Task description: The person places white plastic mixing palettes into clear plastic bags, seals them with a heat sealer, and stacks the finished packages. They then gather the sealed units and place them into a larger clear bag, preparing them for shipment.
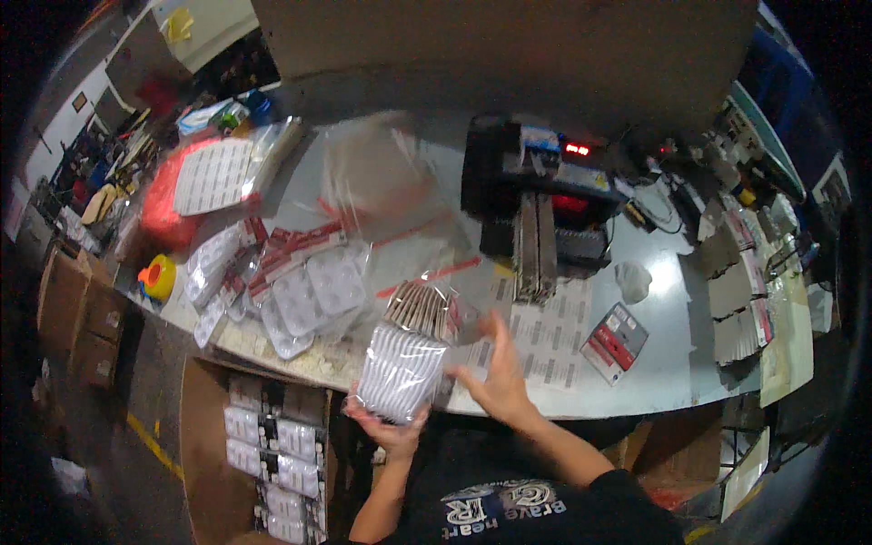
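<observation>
My left hand (391, 433) grips the lower end of a clear plastic bag with a stack of white blister packs (401, 363) in it, just over the table's front edge. The brown card edges of the packs fan out at the far end. To the right of the bag, my right hand (500, 380) is open, fingers spread toward its side; whether the fingertips touch the film I cannot tell. Loose blister packs with red-and-white cards (313, 295) lie left of the bag. Beyond it are flat clear bags (377, 177) with red strips.
A black machine (554, 173) with a lit red display stands at the back right. Label sheets (547, 341) and a red-and-white card pack (615, 343) lie before it. A yellow tape roll (158, 277) sits at the left edge. Below stands a carton (204, 427) of packs.
</observation>
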Motion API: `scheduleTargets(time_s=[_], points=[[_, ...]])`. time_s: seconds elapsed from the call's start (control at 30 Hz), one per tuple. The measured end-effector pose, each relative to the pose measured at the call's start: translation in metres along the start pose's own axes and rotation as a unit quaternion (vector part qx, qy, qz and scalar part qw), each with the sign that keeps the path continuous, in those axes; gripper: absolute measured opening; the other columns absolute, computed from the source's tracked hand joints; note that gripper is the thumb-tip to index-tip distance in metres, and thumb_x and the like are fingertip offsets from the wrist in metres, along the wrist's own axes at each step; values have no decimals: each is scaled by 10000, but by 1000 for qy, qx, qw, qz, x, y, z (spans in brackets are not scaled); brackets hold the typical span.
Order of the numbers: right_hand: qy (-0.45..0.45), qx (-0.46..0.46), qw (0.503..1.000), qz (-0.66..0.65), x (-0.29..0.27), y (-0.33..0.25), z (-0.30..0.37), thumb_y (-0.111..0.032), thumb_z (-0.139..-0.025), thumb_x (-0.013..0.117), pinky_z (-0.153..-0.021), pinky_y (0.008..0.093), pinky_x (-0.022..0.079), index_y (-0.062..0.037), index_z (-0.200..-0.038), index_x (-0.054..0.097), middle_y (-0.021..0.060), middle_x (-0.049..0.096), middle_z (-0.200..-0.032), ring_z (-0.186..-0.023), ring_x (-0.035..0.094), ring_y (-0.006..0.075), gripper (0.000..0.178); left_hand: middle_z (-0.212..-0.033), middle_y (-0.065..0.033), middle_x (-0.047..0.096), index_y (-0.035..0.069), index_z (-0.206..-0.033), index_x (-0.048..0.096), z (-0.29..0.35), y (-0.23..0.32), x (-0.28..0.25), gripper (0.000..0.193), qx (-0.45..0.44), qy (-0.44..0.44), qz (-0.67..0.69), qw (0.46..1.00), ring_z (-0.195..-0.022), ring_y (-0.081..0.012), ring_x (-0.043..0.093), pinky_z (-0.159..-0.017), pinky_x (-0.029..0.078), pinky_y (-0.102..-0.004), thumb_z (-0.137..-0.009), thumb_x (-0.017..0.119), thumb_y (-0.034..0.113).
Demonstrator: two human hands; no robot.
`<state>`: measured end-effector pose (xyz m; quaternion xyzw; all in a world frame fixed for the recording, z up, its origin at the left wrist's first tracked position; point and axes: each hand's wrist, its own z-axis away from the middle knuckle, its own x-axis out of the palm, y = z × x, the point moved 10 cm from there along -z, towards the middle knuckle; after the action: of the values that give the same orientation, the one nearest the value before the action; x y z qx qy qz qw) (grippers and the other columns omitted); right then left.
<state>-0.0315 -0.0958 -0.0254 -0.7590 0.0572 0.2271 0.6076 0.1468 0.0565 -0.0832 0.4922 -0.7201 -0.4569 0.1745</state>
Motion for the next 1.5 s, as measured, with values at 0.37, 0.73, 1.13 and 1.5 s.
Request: scheduleTargets(time_s=[0.37, 0.73, 1.13, 1.5], points=[[-207, -317, 911, 163, 105, -82, 39, -450, -845, 527, -1028, 418, 268, -40, -1321, 429, 137, 366, -1423, -1329, 322, 288, 636, -1337, -199, 348, 15, -1369, 250, 10, -22, 12, 940, -94, -92, 48, 990, -1178, -342, 392, -983, 316, -468, -732, 646, 582], [-23, -109, 994, -16, 25, -16, 76, -126, -688, 683, -887, 468, 399, 19, -1237, 412, 192, 558, -1122, -1059, 523, 382, 629, -1292, -113, 465, 69, -1345, 349, 21, -11, 57, 730, -532, -76, 452, 712, -1168, -276, 470, -983, 398, -458, -803, 646, 458], [-261, 45, 949, -169, 67, 52, 92, 11, -785, 508, -540, 376, 529, 56, -905, 555, 170, 592, -679, -558, 634, 273, 136, -1283, -106, 456, 55, -1300, 402, 38, -10, 89, 717, -618, -5, 484, 620, -1150, -256, 473, -972, 420, -437, -765, 714, 416], [9, -285, 952, 115, -5, -55, 47, -8, -682, 647, -597, 353, 436, -72, -1226, 553, 60, 533, -776, -639, 510, 255, 555, -950, -61, 583, 19, -1083, 541, 47, -17, 107, 353, -579, -4, 388, 717, -852, -133, 583, -677, 482, -266, -828, 695, 209]])
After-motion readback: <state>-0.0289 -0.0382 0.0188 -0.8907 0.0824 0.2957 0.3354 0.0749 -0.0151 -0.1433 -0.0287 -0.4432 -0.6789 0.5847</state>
